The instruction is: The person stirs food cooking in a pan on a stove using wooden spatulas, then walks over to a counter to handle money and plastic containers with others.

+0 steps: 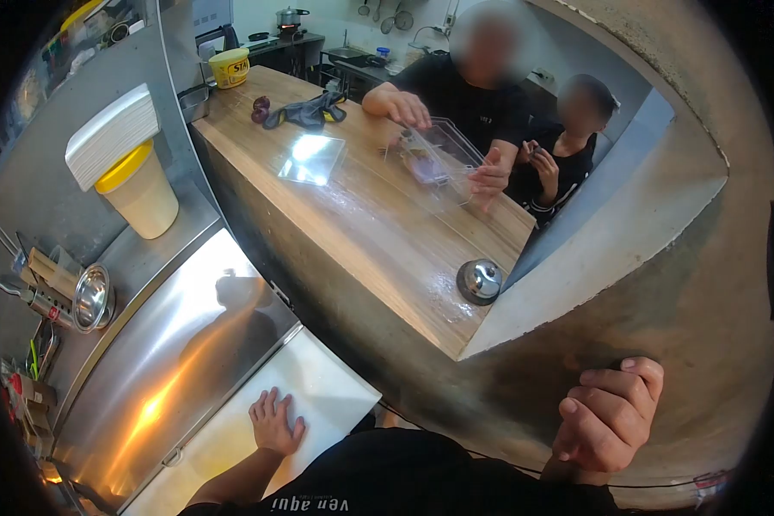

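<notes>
My left hand (275, 421) rests palm down with fingers spread on a white cutting board (331, 378), at the near edge of the steel counter. Nothing is in it. My right hand (611, 417) is raised at the lower right, its fingers curled in a loose fist, in front of the grey-brown wall (697, 301). No object shows in that hand. A silver call bell (480, 282) stands on the wooden counter, beyond my right hand and apart from it.
Across the wooden counter (361, 224), a person (490, 95) holds a clear plastic container (447, 146); another person (568, 146) stands beside. Dark gloves (305, 112), onions (261, 109) and a yellow tub (230, 68) lie there. At left are a bucket (150, 198) and steel bowl (94, 297).
</notes>
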The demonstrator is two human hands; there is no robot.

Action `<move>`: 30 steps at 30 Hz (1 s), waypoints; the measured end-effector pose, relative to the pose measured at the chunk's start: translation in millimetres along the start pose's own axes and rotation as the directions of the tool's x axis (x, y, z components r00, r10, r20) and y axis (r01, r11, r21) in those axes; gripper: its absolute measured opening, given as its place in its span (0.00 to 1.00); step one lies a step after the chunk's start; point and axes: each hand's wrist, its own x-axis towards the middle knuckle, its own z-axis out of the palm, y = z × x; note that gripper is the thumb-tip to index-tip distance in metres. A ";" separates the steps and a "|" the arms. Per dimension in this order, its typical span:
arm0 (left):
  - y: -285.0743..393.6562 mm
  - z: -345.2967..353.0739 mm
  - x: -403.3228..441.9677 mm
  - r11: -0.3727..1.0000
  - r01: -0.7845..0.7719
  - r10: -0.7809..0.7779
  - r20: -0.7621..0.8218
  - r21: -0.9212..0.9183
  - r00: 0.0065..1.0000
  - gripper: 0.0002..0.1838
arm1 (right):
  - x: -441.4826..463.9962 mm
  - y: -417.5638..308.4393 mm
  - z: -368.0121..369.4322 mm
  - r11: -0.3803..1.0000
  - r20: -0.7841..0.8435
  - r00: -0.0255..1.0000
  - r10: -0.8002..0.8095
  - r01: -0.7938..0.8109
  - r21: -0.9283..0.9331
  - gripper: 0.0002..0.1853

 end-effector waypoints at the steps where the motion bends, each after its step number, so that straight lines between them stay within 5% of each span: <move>1: 0.7 -0.3 0.0 1.000 0.003 -0.003 0.002 -0.001 1.000 0.33 | -0.2 0.8 0.6 1.000 -0.006 1.000 -0.016 0.016 -0.005 0.22; 30: 0.1 -0.4 -1.4 1.000 -0.004 0.004 -0.014 -0.006 1.000 0.34 | 0.5 -2.3 5.6 1.000 -0.035 0.999 -0.005 0.004 -0.013 0.23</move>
